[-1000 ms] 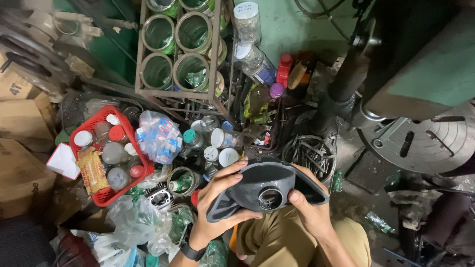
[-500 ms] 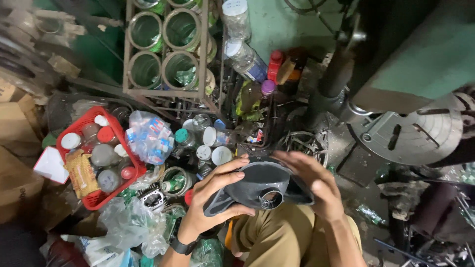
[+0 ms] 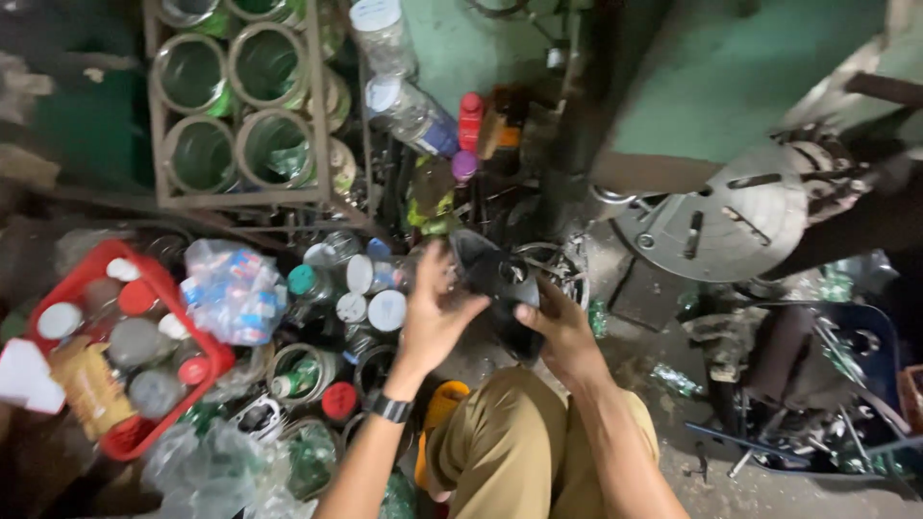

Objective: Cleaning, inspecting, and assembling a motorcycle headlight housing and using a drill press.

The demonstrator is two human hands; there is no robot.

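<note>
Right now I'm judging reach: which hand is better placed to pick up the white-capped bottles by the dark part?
Left. The left hand sits beside the white-capped bottles, while the right hand cups the dark part from the far side, probably supporting it.

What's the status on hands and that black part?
Left hand and right hand both grip the black rubber part, held above the knee. Bottles and cans crowd the floor just beyond; nothing between the hands.
</note>
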